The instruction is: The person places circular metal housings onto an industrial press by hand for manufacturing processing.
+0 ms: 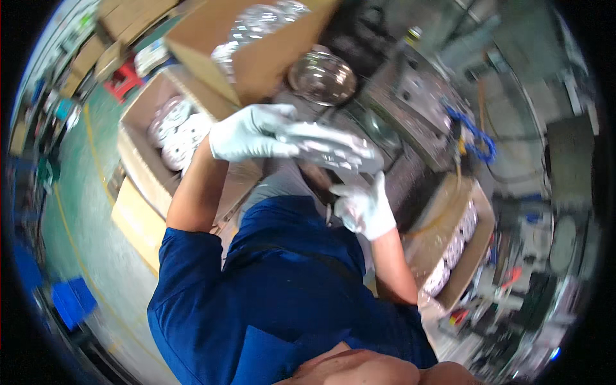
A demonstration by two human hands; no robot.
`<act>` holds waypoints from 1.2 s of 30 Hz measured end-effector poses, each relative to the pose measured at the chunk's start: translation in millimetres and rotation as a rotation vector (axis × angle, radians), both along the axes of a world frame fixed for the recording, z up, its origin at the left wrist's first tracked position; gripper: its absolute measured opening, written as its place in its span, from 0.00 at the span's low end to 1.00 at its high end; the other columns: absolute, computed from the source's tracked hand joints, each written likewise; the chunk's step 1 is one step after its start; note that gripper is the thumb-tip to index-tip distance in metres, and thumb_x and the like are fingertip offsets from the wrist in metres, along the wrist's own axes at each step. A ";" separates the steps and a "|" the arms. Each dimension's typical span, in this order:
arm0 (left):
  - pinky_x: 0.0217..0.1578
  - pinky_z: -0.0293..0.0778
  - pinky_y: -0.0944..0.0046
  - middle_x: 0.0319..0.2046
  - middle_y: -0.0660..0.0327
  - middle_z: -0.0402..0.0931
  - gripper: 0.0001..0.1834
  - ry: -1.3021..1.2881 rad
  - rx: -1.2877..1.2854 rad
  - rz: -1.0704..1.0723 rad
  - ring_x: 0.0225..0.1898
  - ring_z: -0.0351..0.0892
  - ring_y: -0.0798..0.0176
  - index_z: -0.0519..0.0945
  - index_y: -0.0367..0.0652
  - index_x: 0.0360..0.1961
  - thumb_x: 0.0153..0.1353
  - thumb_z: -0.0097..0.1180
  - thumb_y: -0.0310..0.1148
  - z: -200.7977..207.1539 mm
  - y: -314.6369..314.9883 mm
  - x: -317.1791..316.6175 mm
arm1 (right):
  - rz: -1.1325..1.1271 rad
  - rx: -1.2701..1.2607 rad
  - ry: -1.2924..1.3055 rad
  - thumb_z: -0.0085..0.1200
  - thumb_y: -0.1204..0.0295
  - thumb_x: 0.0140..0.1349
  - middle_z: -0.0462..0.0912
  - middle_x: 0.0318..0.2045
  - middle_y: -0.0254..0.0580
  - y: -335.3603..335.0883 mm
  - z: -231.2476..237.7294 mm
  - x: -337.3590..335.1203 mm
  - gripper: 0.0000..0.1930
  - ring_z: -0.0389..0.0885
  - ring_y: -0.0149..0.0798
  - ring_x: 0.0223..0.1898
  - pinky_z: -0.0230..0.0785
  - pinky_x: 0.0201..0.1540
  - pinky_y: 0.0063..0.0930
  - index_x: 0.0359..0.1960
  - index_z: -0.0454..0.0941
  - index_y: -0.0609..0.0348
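Note:
My left hand [253,133], in a white glove, grips one end of a silvery disc-like part [330,149] seen nearly edge-on in front of me. The part looks shiny and blurred, so its exact kind cannot be made out. Just below its right end is my right hand [364,208], also gloved, with thumb and fingers apart. Its thumb tip comes close to the part's edge; whether they touch, I cannot tell. Beyond the held part, a shiny round domed piece [322,77] lies on the dark work surface.
A cardboard box [273,67] of shiny clear-looking pieces stands far left of centre. Pale perforated discs [183,138] fill another box at left. More discs [452,250] sit in a box [478,256] at right. A metal machine block [417,96] with a blue coiled hose [475,144] stands beyond.

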State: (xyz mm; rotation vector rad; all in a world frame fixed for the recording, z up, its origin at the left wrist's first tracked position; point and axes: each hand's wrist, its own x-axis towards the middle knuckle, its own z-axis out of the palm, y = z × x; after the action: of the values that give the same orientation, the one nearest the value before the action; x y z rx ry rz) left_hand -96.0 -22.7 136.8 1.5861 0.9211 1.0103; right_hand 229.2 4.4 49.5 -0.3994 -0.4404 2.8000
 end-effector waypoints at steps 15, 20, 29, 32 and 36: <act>0.47 0.73 0.68 0.53 0.46 0.69 0.45 -0.245 -0.218 0.310 0.49 0.74 0.62 0.50 0.24 0.64 0.53 0.64 0.30 -7.1 54.9 176.6 | -1.172 0.659 -0.544 0.50 0.70 0.65 0.77 0.42 0.40 -1.1 36.1 16.1 0.15 0.78 0.26 0.34 0.72 0.30 0.19 0.50 0.68 0.61; 0.49 0.74 0.66 0.47 0.50 0.74 0.37 -0.283 -0.090 0.305 0.48 0.75 0.63 0.63 0.25 0.55 0.46 0.69 0.25 1.6 104.4 171.6 | -0.849 0.698 -0.664 0.49 0.70 0.65 0.75 0.45 0.42 -6.9 58.8 25.0 0.19 0.79 0.32 0.32 0.73 0.35 0.22 0.56 0.63 0.62; 0.46 0.74 0.66 0.44 0.50 0.78 0.37 0.088 0.063 0.570 0.45 0.78 0.62 0.70 0.24 0.51 0.45 0.71 0.38 -7.8 240.9 166.8 | -0.498 0.674 -0.801 0.46 0.66 0.68 0.80 0.38 0.43 -57.0 -10.5 53.9 0.15 0.79 0.30 0.32 0.72 0.37 0.23 0.51 0.71 0.64; 0.48 0.73 0.65 0.45 0.48 0.78 0.39 0.183 0.078 0.611 0.47 0.77 0.59 0.71 0.26 0.51 0.44 0.71 0.44 -11.2 258.5 179.6 | -0.487 0.694 -0.868 0.47 0.64 0.68 0.80 0.38 0.38 -74.9 -39.2 68.0 0.17 0.78 0.27 0.32 0.72 0.37 0.23 0.54 0.71 0.61; 0.52 0.69 0.60 0.49 0.45 0.76 0.48 0.575 0.021 0.600 0.53 0.75 0.50 0.74 0.34 0.51 0.40 0.61 0.66 4.0 261.7 179.5 | -0.465 0.641 -1.019 0.48 0.64 0.67 0.80 0.34 0.39 -97.3 -71.1 85.3 0.17 0.77 0.29 0.31 0.71 0.37 0.23 0.51 0.71 0.65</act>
State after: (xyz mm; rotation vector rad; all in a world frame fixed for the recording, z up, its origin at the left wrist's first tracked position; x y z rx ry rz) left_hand 83.4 239.0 140.8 1.6875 1.8643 0.9627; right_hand 314.5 -92.9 -21.6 -1.4985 -1.1932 1.6881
